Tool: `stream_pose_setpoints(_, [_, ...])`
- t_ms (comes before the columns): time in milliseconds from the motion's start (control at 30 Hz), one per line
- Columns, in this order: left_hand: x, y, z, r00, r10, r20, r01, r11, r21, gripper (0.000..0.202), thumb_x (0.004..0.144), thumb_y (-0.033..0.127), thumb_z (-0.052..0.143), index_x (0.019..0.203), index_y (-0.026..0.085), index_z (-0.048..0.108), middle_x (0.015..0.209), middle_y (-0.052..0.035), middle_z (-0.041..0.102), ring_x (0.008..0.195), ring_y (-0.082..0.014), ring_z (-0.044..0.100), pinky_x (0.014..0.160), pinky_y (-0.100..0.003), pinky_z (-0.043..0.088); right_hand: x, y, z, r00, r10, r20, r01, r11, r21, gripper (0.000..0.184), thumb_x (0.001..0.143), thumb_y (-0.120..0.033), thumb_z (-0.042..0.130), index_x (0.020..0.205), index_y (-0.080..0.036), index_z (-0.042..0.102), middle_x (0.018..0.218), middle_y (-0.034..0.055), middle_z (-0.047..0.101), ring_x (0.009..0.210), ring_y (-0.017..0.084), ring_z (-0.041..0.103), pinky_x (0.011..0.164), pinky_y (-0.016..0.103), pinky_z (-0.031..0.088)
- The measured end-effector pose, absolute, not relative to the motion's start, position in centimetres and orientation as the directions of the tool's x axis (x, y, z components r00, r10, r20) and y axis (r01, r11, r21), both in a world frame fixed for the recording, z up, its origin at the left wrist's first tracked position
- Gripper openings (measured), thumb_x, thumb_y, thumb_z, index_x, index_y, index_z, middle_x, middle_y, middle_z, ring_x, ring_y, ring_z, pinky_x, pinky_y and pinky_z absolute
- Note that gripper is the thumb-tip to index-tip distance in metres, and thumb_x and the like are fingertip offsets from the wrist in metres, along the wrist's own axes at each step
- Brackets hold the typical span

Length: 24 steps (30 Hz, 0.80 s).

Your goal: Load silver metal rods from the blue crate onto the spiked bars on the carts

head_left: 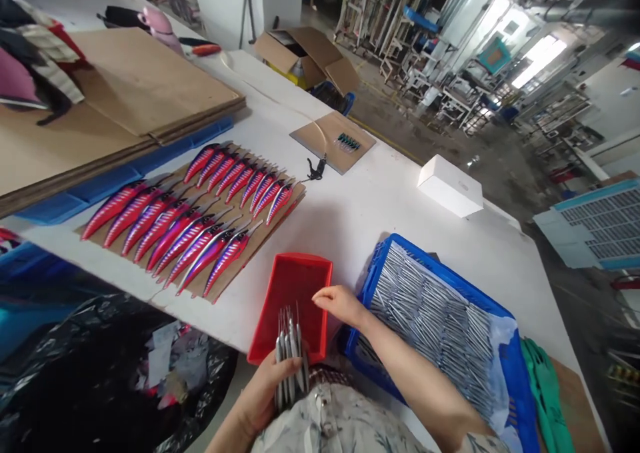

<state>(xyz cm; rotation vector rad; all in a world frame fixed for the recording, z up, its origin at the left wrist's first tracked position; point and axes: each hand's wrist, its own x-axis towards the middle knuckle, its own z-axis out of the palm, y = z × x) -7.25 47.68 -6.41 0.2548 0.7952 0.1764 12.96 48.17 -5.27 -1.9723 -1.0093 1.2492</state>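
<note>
Clasping Gray Pieces (290,354) at a Red Bin (295,276)

Holds a fanned sheaf of slim, tapered gray pieces, tipped with thin wires pointing over the bin, in the left hand (270,381), pinching them firmly between thumb and fingers at its near end. Curls the right hand (343,305) beside the smooth bin's right rim; cannot tell whether pressed together or pinching something small in that grip. Works at a white bench (370,206), close to a blue crate (523,390) of molded plastic, lined with white paper (500,336) and packed with rows of slender, shiny silver pieces (430,306). Includes, to the left, glossy red-and-purple lures (173,230), tapered and striped, laid in two rows on a brown board (295,203). Takes in, farther back, a white box (450,190) with a faint gray mark, too small to read, and small dark green pieces (349,141) lined up on a second board (315,136). Wears a pale, leaf-print shirt (340,420). Adds limp green gloves (545,393) beside the crate, flat cardboard sheets (190,93) stacked at far left, and a shiny black bag (100,386) with crumpled scraps (170,360).
</note>
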Motion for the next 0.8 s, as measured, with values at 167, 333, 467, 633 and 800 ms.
stream_pose_setpoints(167, [-7.0, 48.1, -5.8, 0.679, 0.285, -0.676, 0.001, 0.921, 0.389, 0.017, 0.064, 0.019, 0.065, 0.079, 0.016, 0.057, 0.067, -0.0013, 0.063, 0.06, -0.0157, 0.057, 0.061, -0.028, 0.043, 9.6, 47.1, -4.4, 0.112, 0.884, -0.455, 0.125, -0.467, -0.876, 0.019, 0.075, -0.023, 0.051, 0.082, -0.015, 0.067, 0.075, 0.0009, 0.064, 0.07, 0.013, 0.055, 0.066, 0.023, 0.04])
stream_pose_setpoints(333, [-6.6, 48.4, -5.4, 0.644, 0.358, -0.676, 0.026, 0.873, 0.487, 0.018, 0.059, 0.02, 0.066, 0.074, 0.015, 0.058, 0.061, 0.0029, 0.058, 0.057, -0.0131, 0.051, 0.058, -0.025, 0.038, 8.3, 46.7, -4.4, 0.233, 0.856, -0.462, -0.104, -0.45, -0.887, 0.015, 0.069, -0.025, 0.061, 0.081, -0.016, 0.064, 0.073, -0.0006, 0.062, 0.067, 0.012, 0.054, 0.065, 0.023, 0.042])
stream_pose_setpoints(467, [-6.5, 48.0, -5.5, 0.668, 0.364, -0.65, 0.09, 0.827, 0.555, 0.025, 0.053, 0.021, 0.068, 0.076, 0.013, 0.062, 0.064, 0.0014, 0.059, 0.062, -0.0144, 0.049, 0.061, -0.025, 0.036, 9.7, 48.2, -4.2, 0.399, 0.803, -0.443, -0.241, -0.375, -0.895, 0.017, 0.066, -0.03, 0.063, 0.073, -0.015, 0.061, 0.06, -0.0019, 0.057, 0.056, 0.01, 0.051, 0.059, 0.024, 0.042])
stream_pose_setpoints(633, [-6.6, 47.5, -6.4, 0.634, 0.403, -0.66, 0.135, 0.783, 0.607, 0.027, 0.055, 0.022, 0.067, 0.08, 0.014, 0.064, 0.065, 0.0013, 0.059, 0.064, -0.0146, 0.049, 0.062, -0.026, 0.036, 12.9, 49.8, -2.8, 0.497, 0.817, -0.293, 0.108, -0.393, -0.913, 0.022, 0.066, -0.03, 0.061, 0.083, -0.016, 0.059, 0.073, 0.0008, 0.061, 0.067, 0.013, 0.055, 0.067, 0.026, 0.043])
stream_pose_setpoints(800, [-6.4, 47.3, -6.6, 0.587, 0.436, -0.682, 0.131, 0.78, 0.612, 0.026, 0.056, 0.021, 0.066, 0.081, 0.015, 0.062, 0.057, 0.0041, 0.055, 0.055, -0.0125, 0.048, 0.059, -0.026, 0.037, 10.0, 47.3, -2.5, 0.353, 0.882, -0.313, 0.472, -0.457, -0.754, 0.014, 0.072, -0.032, 0.056, 0.072, -0.019, 0.061, 0.067, -0.0017, 0.061, 0.062, 0.012, 0.055, 0.061, 0.022, 0.04])
